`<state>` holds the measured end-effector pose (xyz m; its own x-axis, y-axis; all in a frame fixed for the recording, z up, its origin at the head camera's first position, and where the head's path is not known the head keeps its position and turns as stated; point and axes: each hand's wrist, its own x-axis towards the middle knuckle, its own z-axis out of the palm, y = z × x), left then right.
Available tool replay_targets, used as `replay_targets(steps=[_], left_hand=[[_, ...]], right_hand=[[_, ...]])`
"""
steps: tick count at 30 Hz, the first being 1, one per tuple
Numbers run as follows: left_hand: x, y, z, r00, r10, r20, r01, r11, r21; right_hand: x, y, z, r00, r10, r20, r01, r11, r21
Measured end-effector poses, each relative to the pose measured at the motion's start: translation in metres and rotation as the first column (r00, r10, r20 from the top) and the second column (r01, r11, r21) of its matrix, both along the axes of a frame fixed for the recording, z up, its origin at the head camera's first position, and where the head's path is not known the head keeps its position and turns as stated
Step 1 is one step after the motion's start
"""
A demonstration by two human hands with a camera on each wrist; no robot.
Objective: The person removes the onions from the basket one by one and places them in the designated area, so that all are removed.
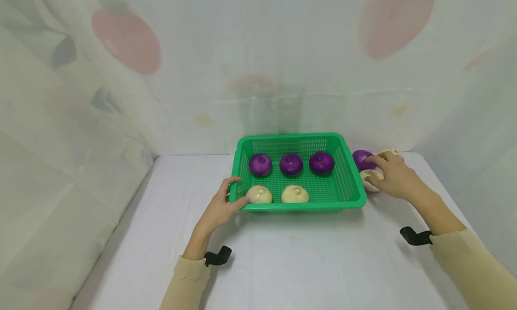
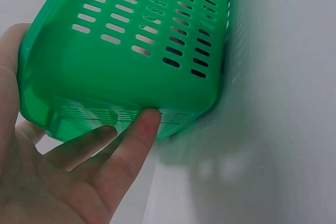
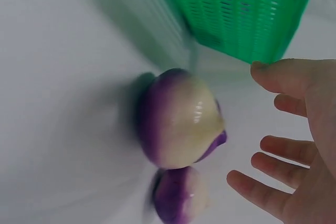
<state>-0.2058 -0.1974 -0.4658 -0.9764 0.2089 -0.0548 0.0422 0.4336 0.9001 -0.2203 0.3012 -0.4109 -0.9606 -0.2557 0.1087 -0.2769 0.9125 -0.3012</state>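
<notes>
A green slotted basket [image 1: 299,206] holds purple turnips [image 1: 291,165] in its back row and pale-side-up turnips [image 1: 295,194] in front. My left hand [image 1: 220,209] grips its left end, thumb over the front corner of the rim. In the left wrist view, the fingers [image 2: 128,153] of that hand bear on the outer wall. Beyond the basket's right end, my right hand [image 1: 396,177] is held over a small group of turnips. Its fingers are spread and hold nothing in the right wrist view, apart from the nearest purple-and-white turnip [image 3: 181,119]. Partly hidden behind it sits a purple turnip [image 1: 362,159].
The basket stands on a white-covered table [image 1: 299,265] near its back edge. A patterned cloth [image 1: 258,54] hangs behind it and along both sides. Another turnip [image 3: 181,195] lies close beside the nearest one. Each wrist wears a black camera mount [image 1: 218,256].
</notes>
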Motion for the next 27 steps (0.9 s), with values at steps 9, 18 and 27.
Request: replay_targets(steps=[9, 18, 27], left_hand=[[0.001, 0.001, 0.003, 1.000, -0.004, -0.009, 0.004, 1.000, 0.001], [0.000, 0.000, 0.003, 1.000, 0.001, -0.001, -0.001, 1.000, -0.012], [0.000, 0.000, 0.003, 1.000, -0.002, 0.017, 0.002, 1.000, 0.003]], right_hand=[[-0.002, -0.010, 0.028, 0.999, 0.020, -0.038, -0.021, 1.000, -0.008], [-0.008, -0.028, 0.048, 0.992, 0.083, -0.091, -0.080, 0.996, 0.037], [-0.019, -0.048, 0.057, 0.991, 0.123, -0.056, -0.118, 0.990, 0.083]])
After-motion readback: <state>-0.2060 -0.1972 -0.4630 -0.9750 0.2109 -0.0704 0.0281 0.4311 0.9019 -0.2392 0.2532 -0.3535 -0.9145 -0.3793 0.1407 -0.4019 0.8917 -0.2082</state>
